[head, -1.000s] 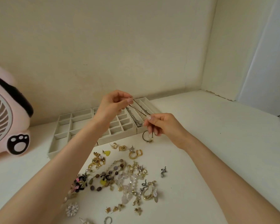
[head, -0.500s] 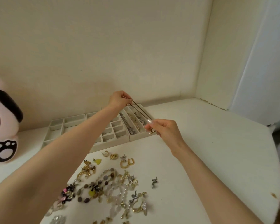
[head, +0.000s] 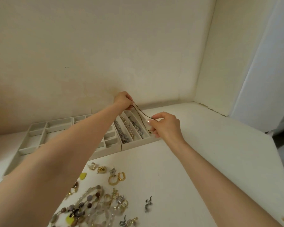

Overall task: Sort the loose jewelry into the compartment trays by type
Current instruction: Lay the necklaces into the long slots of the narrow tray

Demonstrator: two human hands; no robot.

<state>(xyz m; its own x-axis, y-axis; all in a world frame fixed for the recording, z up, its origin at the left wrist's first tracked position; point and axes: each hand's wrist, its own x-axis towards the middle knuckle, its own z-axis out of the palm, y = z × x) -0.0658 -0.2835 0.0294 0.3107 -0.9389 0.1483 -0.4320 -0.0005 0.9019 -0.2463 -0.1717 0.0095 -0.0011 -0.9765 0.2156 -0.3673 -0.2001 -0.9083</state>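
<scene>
Gold-brown chain [head: 138, 109] stretched between hands: left hand [head: 123, 101] pinches far end, right hand [head: 165, 126] pinches near end. Held lengthwise just above rightmost long slot of tray [head: 138, 144], likely to lay it straight, untangled. Loose pile [head: 95, 205] lies on worktop [head: 203, 161].

Loose jewelry [head: 105, 202] on table [head: 203, 161], before compartment trays [head: 59, 126] along wall.

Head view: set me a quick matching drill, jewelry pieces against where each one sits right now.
Things:
1. thin chain
2. beaded strand
3. silver snake piece

Places:
A. lying in a long slot of the tray
B. alone on the table, right of the pile
C. stretched between the left hand and the right hand

Pairs: 1-C, 2-A, 3-B.
</scene>
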